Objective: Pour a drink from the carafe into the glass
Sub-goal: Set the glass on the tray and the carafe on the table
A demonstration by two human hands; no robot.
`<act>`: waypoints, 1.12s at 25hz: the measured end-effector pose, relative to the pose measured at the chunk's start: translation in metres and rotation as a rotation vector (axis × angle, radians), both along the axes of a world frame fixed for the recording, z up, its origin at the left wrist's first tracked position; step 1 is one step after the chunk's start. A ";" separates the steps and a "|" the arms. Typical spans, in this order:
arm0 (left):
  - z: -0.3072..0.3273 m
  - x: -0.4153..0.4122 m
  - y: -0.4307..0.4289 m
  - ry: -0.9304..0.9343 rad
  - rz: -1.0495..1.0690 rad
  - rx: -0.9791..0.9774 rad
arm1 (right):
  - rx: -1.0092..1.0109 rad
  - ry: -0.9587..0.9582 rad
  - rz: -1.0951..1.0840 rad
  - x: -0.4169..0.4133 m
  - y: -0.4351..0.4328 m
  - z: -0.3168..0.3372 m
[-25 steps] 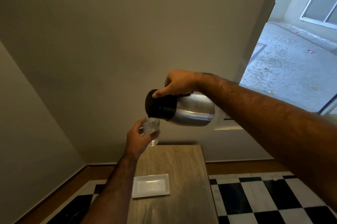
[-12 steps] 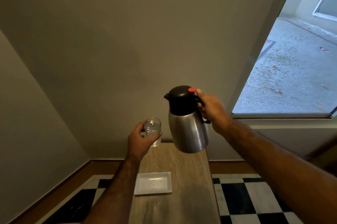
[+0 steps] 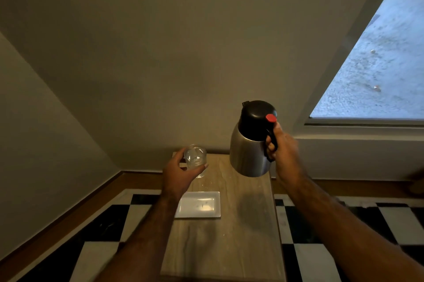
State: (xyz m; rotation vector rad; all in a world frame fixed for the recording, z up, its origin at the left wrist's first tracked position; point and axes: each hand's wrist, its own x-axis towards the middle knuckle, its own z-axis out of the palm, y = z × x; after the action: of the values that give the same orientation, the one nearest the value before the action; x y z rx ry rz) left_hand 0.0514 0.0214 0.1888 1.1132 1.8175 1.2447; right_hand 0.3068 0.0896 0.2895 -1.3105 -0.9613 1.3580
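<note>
A steel carafe with a black lid and a red button hangs upright above the far right part of the wooden table. My right hand grips its black handle. My left hand holds a small clear glass above the table's far left part, apart from the carafe. The glass seems to hold some clear liquid.
A white rectangular dish lies on the table below the glass. The narrow table stands against the wall in a corner, on a black and white checkered floor. A window is at the right.
The carafe has swung from lying tipped over the glass back to upright and moved right, away from the glass. My left hand has lowered the glass a little toward the table.
</note>
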 end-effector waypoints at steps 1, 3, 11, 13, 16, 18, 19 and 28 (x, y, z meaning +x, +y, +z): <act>-0.015 0.000 0.000 0.007 0.001 -0.021 | -0.019 0.003 -0.013 0.000 0.001 -0.015; -0.049 0.002 -0.001 0.022 0.010 -0.067 | -0.075 0.025 -0.050 0.001 0.002 -0.048; -0.175 -0.002 -0.007 0.020 -0.019 -0.168 | -0.182 -0.014 -0.131 0.009 -0.006 -0.179; -0.204 -0.006 -0.008 0.014 -0.008 -0.201 | -0.197 -0.012 -0.127 0.010 -0.009 -0.213; -0.246 -0.010 -0.007 0.027 -0.006 -0.223 | -0.192 -0.019 -0.142 0.014 -0.009 -0.257; -0.269 -0.011 -0.007 0.055 -0.003 -0.237 | -0.197 -0.023 -0.140 0.014 -0.007 -0.281; -0.281 -0.012 -0.007 0.057 0.000 -0.245 | -0.201 -0.020 -0.139 0.014 -0.005 -0.293; -0.340 -0.013 -0.003 0.093 0.045 -0.300 | -0.169 0.024 -0.081 0.010 -0.005 -0.363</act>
State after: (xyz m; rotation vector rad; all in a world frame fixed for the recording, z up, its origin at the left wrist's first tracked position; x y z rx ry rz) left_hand 0.0387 0.0186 -0.1508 0.9795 2.0290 0.9174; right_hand 0.3171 0.0847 -0.0739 -1.4404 -0.7823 1.4135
